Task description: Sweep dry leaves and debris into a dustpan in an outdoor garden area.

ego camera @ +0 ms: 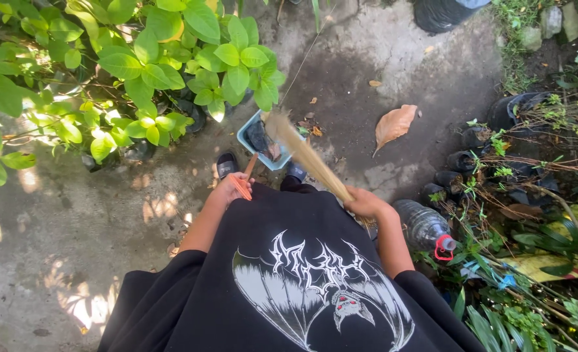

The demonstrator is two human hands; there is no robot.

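Step in hand: I think I am sweeping dry leaves into the dustpan point(257, 138), though the broom is blurred, so I can only guess it is swinging.
Left hand point(231, 189): closed around the orange handle point(244, 177) of the dustpan, holding it low in front of my feet.
Right hand point(365, 203): closed tight around the thin end of the stick broom point(305, 155).
Broom: its brushy end is up by the open mouth of the dustpan. I cannot tell if it touches.
Dustpan: light blue, sitting on the ground point(54, 221) close to the green bush point(126, 65), with some dark bits inside.
Big leaf point(395, 124): brown and dry, on the ground off to the right of the dustpan, well apart from it.
Small leaves point(375, 83): a few lie further out on the damp ground.
Bottle point(426, 227): a plastic bottle with a red cap lies near my right arm, at the edge of the plants.
Next move: I think the broom has to reach out to the big leaf and pull it back to the dustpan, while the left hand keeps the pan flat and still.
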